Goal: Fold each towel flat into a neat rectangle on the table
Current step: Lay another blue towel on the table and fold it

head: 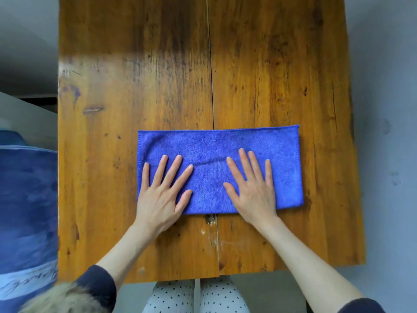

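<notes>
Pressing flat with fingers spread, left hand (pixel 161 195) and right hand (pixel 252 188) cover a fuzzy blue rectangular towel (pixel 212 150) on the worn wooden table (pixel 135 86).

A home, by the look of it — a worn wooden table (pixel 248 64) of two stained planks, split down the middle, stands on a pale grey floor (pixel 388 132); a blue fabric with script lettering (pixel 27 222) lies to the left; the person sits in polka-dot trousers (pixel 176 297) — house clothes
</notes>
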Demonstrator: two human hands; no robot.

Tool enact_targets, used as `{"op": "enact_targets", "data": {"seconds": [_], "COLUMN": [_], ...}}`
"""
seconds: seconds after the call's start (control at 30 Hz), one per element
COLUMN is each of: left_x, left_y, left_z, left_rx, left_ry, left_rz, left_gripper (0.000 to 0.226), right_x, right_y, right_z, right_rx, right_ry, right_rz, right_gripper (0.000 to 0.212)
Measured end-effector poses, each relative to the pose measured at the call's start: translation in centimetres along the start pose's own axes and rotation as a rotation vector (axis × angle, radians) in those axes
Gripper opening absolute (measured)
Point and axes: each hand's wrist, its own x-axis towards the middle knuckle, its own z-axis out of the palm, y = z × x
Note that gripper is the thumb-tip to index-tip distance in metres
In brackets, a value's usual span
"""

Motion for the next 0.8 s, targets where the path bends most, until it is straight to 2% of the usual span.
{"op": "enact_targets", "data": {"seconds": [0.13,0.2,0.27,0.33,0.4,0.5,0.63,0.8], "left_x": [-0.3,-0.6,-1.0,-1.1,-1.1,-0.7,0.2,1.6], "left_y": [-1.1,-2.0,-2.9,-3.3,-3.2,-3.0,-3.1,-3.9], "left_z": [-1.2,-1.9,-2.4,-2.8,-2.9,-3.2,-3.8,-4.2], "left_rx": [-0.111,-0.207,-0.329,-0.453,-0.523,-0.513,-0.461,-0.44], "left_ry": [0.043,0.158,0.263,0.247,0.178,0.121,0.058,-0.049], "left_rz": [-0.109,-0.247,-0.458,-0.655,-0.747,-0.797,-0.839,-0.799], "left_gripper": [0.05,0.041,0.028,0.018,0.017,0.021,0.024,0.02], "right_x": [-1.5,-1.8,-1.6,-1.0,-0.4,0.3,0.6,1.0], "right_y": [2.9,2.8,1.4,-0.8,-3.5,-6.3,-6.6,-7.0], "right_z": [-0.8,-1.3,-1.7,-1.9,-1.8,-1.2,-0.6,-0.3], "right_rx": [0.004,0.03,0.06,0.103,0.125,0.104,0.033,-0.017], "right_ry": [-0.053,-0.07,-0.068,-0.043,-0.029,-0.035,-0.074,-0.102], "right_rz": [0.145,0.188,0.2,0.167,0.103,0.06,0.084,0.105], "right_gripper": [0.062,0.063,0.062,0.059,0.057,0.058,0.058,0.059]}}
